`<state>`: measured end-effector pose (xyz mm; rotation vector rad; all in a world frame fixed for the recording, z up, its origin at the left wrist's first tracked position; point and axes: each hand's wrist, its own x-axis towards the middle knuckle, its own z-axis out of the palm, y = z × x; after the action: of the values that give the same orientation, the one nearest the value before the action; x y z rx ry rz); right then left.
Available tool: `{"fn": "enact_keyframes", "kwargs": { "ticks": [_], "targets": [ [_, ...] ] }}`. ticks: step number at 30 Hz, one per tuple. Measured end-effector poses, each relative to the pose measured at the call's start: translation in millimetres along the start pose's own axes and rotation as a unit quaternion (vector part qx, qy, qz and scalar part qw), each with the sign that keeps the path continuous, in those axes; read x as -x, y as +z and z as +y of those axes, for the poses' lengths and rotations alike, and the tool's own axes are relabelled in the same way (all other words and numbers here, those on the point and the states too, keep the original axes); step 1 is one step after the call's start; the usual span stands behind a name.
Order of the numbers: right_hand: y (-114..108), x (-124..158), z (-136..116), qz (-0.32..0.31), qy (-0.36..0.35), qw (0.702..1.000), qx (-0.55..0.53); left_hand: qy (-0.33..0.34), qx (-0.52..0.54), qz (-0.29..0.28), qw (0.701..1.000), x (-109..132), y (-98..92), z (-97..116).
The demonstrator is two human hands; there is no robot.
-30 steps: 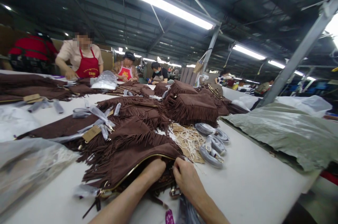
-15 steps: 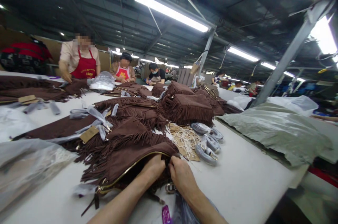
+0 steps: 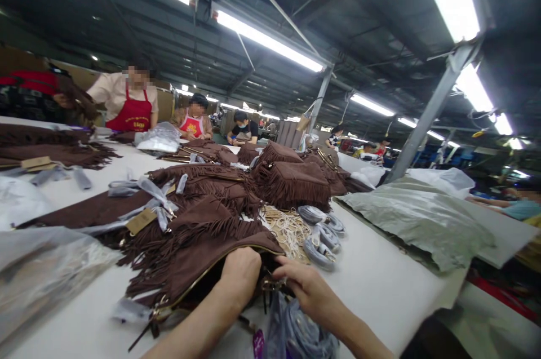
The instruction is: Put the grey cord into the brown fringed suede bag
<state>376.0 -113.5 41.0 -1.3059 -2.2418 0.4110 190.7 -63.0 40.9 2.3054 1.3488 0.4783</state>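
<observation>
Brown fringed zip-top handbag lies on white table, mouth gaping. Left hand curled at the mouth, fingertips hidden; grip cannot be told. Right hand half-open, fingers by metal hardware at the bag's end; hold unclear. Judged light, limp, not fragile; take the firmer zip edge, not the fringe. Kraft hang tag: no legible print. Red apron: lettering too small to read.

White table: brown fringed bags, coiled wrapped straps, stringed tan tags, cloudy plastic sheeting.
</observation>
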Motion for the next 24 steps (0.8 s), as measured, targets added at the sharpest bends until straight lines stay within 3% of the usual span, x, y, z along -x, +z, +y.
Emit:
{"fn": "enact_keyframes", "kwargs": {
  "ticks": [4, 8, 13, 17, 20, 24],
  "targets": [
    [1, 10, 10, -0.002, -0.029, 0.998, 0.054, 0.018, -0.049, -0.004, 0.999, 11, -17.5, 12],
    [-1, 11, 4, -0.039, 0.009, 0.993, 0.111, 0.062, -0.039, -0.006, 0.997, 16, -27.5, 13],
    [-10, 12, 3, -0.106, 0.083, 0.976, 0.174, 0.115, 0.066, 0.0, 0.991, 6, -17.7, 3],
    [-16, 13, 12, -0.102, 0.095, 0.975, 0.176, 0.125, 0.201, -0.018, 0.971, -6, -4.4, -4],
    [-17, 12, 12, -0.036, 0.08, 0.986, 0.145, 0.106, 0.284, -0.051, 0.952, -9, 0.7, -5],
    [-11, 8, 14, 0.134, 0.061, 0.987, 0.061, 0.088, 0.405, -0.077, 0.907, -8, 0.5, -5]
  ]
}}
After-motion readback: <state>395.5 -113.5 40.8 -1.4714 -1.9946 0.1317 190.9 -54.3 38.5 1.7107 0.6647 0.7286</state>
